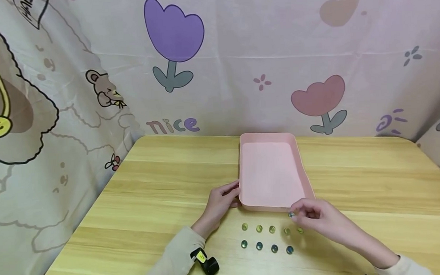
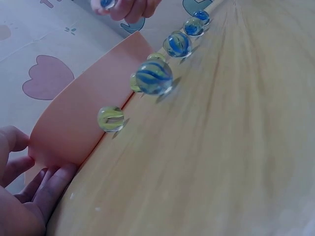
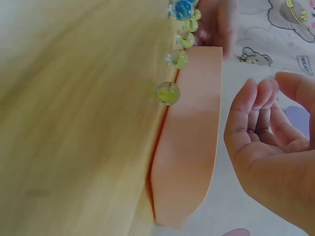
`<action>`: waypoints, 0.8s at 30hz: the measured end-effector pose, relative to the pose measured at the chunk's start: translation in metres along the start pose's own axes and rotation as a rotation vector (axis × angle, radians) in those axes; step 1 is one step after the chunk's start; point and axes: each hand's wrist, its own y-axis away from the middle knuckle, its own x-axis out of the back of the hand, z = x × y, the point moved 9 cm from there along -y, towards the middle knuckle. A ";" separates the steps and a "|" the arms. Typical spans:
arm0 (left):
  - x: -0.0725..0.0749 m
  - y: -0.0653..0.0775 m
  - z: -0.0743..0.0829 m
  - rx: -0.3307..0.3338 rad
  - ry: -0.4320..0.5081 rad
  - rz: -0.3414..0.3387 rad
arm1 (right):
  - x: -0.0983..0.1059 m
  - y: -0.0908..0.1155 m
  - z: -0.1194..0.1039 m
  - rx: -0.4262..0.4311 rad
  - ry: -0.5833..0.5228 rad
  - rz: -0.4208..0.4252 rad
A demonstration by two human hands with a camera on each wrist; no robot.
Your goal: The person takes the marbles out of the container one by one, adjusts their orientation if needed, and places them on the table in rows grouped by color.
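A shallow pink tray (image 1: pixel 272 172) lies on the table. My left hand (image 1: pixel 222 200) holds it at its near left corner, thumb and fingers against the outside of the walls. Over the near right corner, my right hand (image 1: pixel 322 219) pinches a clear glass marble with blue in it (image 1: pixel 291 214) between thumb and fingertips; the marble shows above the table in the left wrist view (image 2: pixel 107 4). In front of the tray runs a row of several yellow-swirled marbles (image 1: pixel 259 228). Nearer me is a row of several blue-swirled marbles (image 1: pixel 274 248).
The wooden table (image 1: pixel 170 175) ends at the back against a printed cloth (image 1: pixel 236 72) with flowers and cartoon animals. Another part of the cloth hangs along the left side. A black camera (image 1: pixel 210 267) is strapped on the left wrist over a pale sleeve (image 1: pixel 177 256).
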 end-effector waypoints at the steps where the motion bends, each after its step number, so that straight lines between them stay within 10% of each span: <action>1: 0.000 0.000 0.000 0.003 0.000 0.001 | 0.001 0.002 0.001 -0.001 -0.004 -0.006; 24: 0.001 0.001 0.003 0.017 -0.002 0.007 | -0.002 0.032 0.025 0.026 0.049 -0.084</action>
